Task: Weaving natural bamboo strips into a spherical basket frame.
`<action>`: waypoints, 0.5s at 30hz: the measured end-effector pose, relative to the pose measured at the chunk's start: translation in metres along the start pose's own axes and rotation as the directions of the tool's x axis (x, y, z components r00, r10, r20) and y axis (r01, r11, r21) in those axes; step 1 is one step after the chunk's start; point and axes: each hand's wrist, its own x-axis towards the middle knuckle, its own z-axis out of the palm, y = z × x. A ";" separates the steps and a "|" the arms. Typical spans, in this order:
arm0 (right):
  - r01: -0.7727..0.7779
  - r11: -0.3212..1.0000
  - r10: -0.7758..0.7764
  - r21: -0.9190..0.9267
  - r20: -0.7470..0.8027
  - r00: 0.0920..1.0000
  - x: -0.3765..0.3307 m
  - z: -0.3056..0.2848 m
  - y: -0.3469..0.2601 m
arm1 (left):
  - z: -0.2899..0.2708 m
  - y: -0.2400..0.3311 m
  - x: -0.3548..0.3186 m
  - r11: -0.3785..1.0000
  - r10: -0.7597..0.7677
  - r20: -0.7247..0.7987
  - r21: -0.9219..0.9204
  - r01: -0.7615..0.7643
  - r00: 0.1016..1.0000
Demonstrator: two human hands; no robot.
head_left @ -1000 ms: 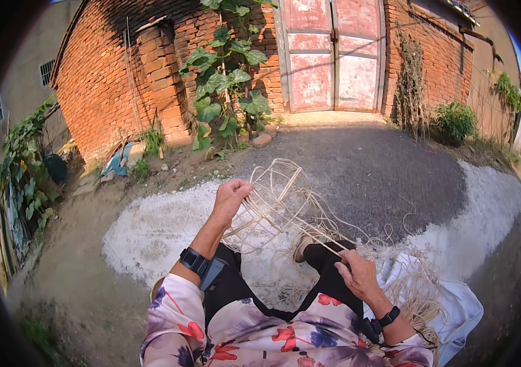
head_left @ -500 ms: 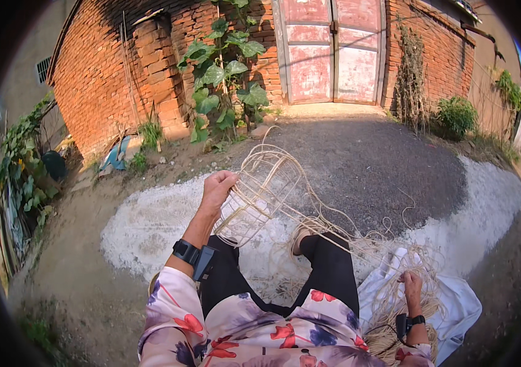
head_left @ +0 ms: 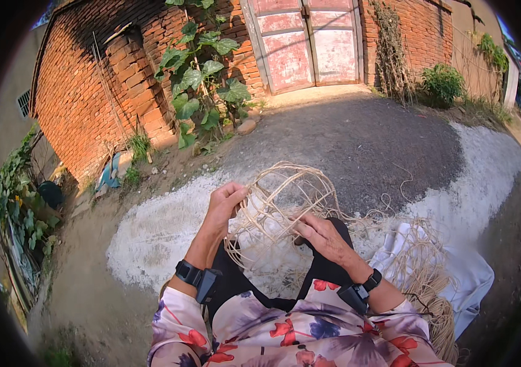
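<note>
An open, see-through basket frame [head_left: 297, 173] of thin, pale cane-like strands is held up above my knees. My left hand [head_left: 222, 208] pinches its left side between thumb and fingers. At its lower right side is my right hand [head_left: 326, 240], with fingers closed on the strands there; whether they grip the frame itself or a loose length is hard to make out. Loose strands [head_left: 371, 218] trail from the frame toward the right. Beside my right leg lies a large bundle of the same strands [head_left: 435, 306].
A white sheet [head_left: 472, 275] lies under and beside the bundle. Dark gravel [head_left: 346, 140] and pale concrete [head_left: 156, 235] cover the ground ahead. Farther off stand a faded red metal door [head_left: 285, 52], a brick wall [head_left: 67, 98] and a climbing plant [head_left: 196, 79].
My right hand has moved from the bundle at the right to the basket frame. The frame has turned and come slightly right. The view has shifted a little.
</note>
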 end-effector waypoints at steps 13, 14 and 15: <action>-0.786 -0.046 0.050 -0.616 -0.788 0.614 -0.343 -0.265 0.299 | -0.074 0.013 0.002 0.970 0.166 -0.262 -0.128 -0.205 0.951; -0.793 -0.043 0.191 -0.607 -0.784 0.590 -0.379 -0.280 0.315 | -0.076 0.013 0.003 0.978 0.148 -0.279 -0.101 -0.182 0.949; -0.824 -0.065 0.387 -0.563 -0.775 0.499 -0.408 -0.293 0.318 | -0.075 0.013 0.003 0.986 0.121 -0.291 -0.077 -0.150 0.949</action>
